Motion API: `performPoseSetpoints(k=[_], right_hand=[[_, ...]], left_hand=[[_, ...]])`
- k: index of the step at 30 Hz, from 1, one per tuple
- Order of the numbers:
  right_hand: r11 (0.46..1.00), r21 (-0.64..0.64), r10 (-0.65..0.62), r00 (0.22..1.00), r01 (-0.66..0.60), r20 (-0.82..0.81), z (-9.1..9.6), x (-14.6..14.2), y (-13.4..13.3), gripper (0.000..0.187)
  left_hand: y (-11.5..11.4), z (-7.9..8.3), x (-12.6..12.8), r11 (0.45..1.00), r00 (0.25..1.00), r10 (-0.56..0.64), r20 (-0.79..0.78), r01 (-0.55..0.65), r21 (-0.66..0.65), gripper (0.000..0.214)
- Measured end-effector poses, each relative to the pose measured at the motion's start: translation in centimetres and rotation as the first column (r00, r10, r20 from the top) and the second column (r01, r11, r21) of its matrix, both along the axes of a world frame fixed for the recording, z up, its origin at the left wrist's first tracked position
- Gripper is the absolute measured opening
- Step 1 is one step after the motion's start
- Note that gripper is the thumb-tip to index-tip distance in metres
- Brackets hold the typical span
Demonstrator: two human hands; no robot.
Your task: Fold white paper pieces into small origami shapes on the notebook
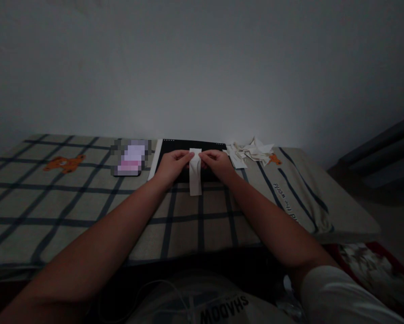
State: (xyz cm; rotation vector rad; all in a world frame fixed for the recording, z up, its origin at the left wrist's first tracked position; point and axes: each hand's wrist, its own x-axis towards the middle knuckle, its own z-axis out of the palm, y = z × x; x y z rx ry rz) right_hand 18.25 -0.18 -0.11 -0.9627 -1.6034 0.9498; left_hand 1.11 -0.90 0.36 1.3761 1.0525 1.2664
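Observation:
Between my two hands hangs a narrow white paper strip (195, 180), upright and lightly creased. My left hand (173, 164) pinches its left edge near the top with thumb and fingers. On the opposite edge, my right hand (217, 163) pinches it the same way. Behind and below the hands lies a flat black sheet or board (191, 145) with a white border along its left side. My wrists and forearms partly cover it. Just right of the board is a loose pile of torn or crumpled white paper pieces (252, 152).
A phone (132, 157) with a blurred lit screen lies left of the board. A checked cloth (87, 198) with orange bear prints covers the table, which meets a plain wall (202, 72). At lower right, a red container (374, 261) holds pale scraps.

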Motion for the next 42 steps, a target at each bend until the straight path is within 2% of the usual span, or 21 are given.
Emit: performPoseSetpoints(k=[3,8,14,19,32,39,42], right_hand=[[0.999,-0.041,0.023,0.995,-0.027,-0.095,-0.22,-0.06,0.13,0.028],[0.997,-0.022,0.066,0.995,-0.067,-0.075,-0.05,0.02,-0.04,0.027],[0.986,0.001,0.164,0.983,-0.165,-0.08,0.11,0.01,-0.22,0.027],[0.984,-0.008,0.176,0.981,-0.177,-0.08,-0.18,0.05,-0.05,0.026],[0.982,0.03,0.188,0.98,-0.186,-0.067,-0.09,-0.06,-0.21,0.024],[0.985,0.009,0.174,0.984,-0.174,-0.034,-0.03,0.01,-0.25,0.023],[0.986,0.01,0.167,0.986,-0.167,-0.016,0.14,-0.08,-0.47,0.024]], left_hand=[[0.04,0.05,-0.02,1.0,0.999,-0.016,0.042,0.017,-0.022,0.036],[0.07,0.06,-0.06,0.999,0.998,-0.027,0.055,0.028,-0.027,0.04],[-0.32,0.27,0.16,0.997,0.996,0.079,0.031,-0.079,0.017,0.037],[-0.72,0.63,0.29,0.991,0.992,0.122,0.012,-0.123,0.055,0.034],[-0.6,0.65,0.15,0.993,0.993,0.106,0.057,-0.108,0.045,0.03],[-0.71,0.64,0.31,0.999,0.992,0.025,0.121,-0.02,-0.039,0.03],[-0.79,0.58,0.42,0.999,0.991,0.028,0.129,-0.025,-0.029,0.028]])
